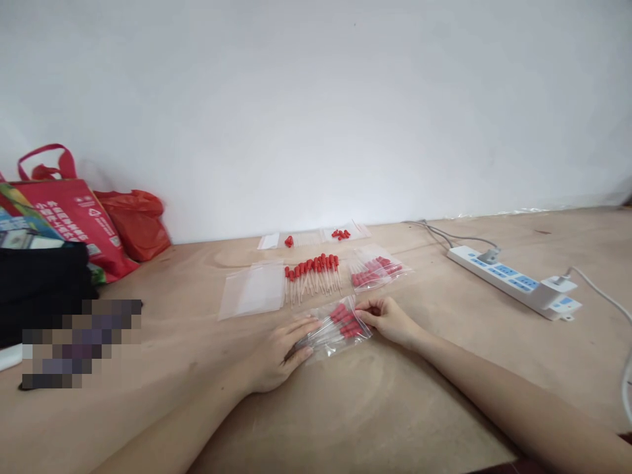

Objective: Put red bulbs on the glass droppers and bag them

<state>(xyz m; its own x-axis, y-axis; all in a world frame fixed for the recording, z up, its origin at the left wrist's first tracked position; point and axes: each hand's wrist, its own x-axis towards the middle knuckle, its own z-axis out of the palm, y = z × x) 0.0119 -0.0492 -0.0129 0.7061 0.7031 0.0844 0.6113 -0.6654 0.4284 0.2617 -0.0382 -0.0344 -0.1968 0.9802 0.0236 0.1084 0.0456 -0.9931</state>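
Observation:
A clear zip bag [328, 349] with several red-bulbed droppers [340, 315] inside lies at the near middle of the table. My left hand [281, 349] holds the bag's left end, thumb on the near side and fingers on the far side. At its right edge, my right hand [388, 319] pinches the plastic between thumb and fingers. Just beyond, a row of loose droppers [316, 273] lies with the red bulbs pointing away. A second filled bag [378, 270] rests to the right of that row. Flat, clear bags [254, 289] lie to its left.
Farther back are a bag with glass tubes [306, 238] and small red rubber bulbs [340, 234]. A white power strip [513, 280] with cables is on the right. Red bags [133, 224] and black cloth [44, 286] stand left, near a pixelated object [81, 342].

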